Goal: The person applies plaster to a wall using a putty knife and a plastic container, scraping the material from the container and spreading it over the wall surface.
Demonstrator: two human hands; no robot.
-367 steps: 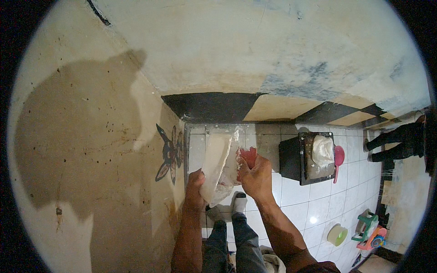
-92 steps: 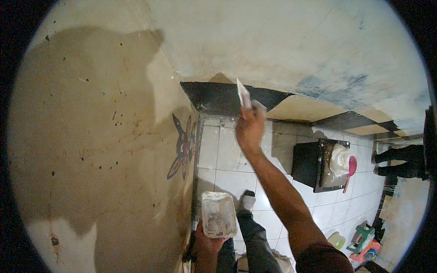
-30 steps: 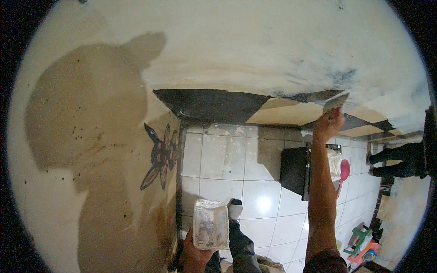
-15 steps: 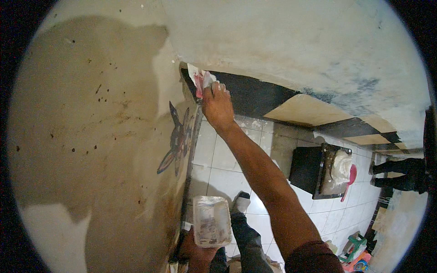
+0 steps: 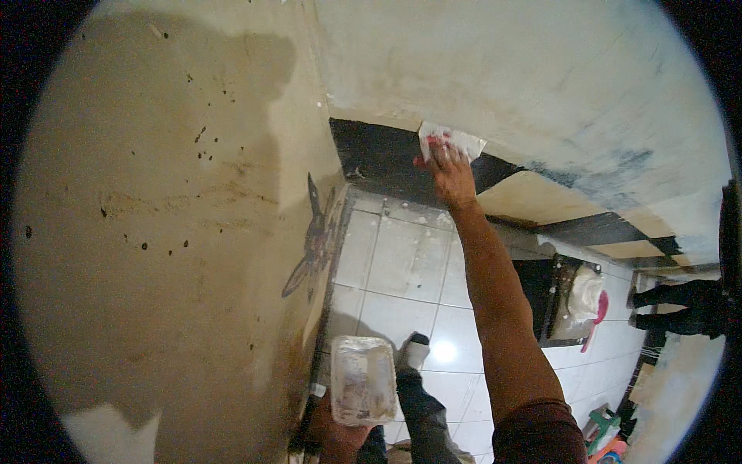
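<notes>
My right hand (image 5: 452, 179) reaches far out, its fingers closed on a putty scraper (image 5: 464, 141). The scraper has a wide, pale flat blade and red parts, and lies against the wall along the upper edge of a black painted band (image 5: 375, 147). Lower down, my left hand (image 5: 340, 437) grips a rectangular, see-through plastic tub (image 5: 363, 383) from beneath. White paste is smeared over the tub's inside. Most of the left fingers are hidden by the tub.
A stained wall (image 5: 154, 255) stands close on the left. At the right, a black box-like stand (image 5: 533, 290) carries a heap of white paste (image 5: 583, 294) and a pink spoon-shaped tool (image 5: 597, 313). Beyond are another person's legs (image 5: 672, 301). White tiles (image 5: 398, 317) cover the floor.
My right hand has moved the scraper rightward from the wall corner along the black band, and the blade now lies flatter. The left hand still holds the tub. The view has shifted slightly.
</notes>
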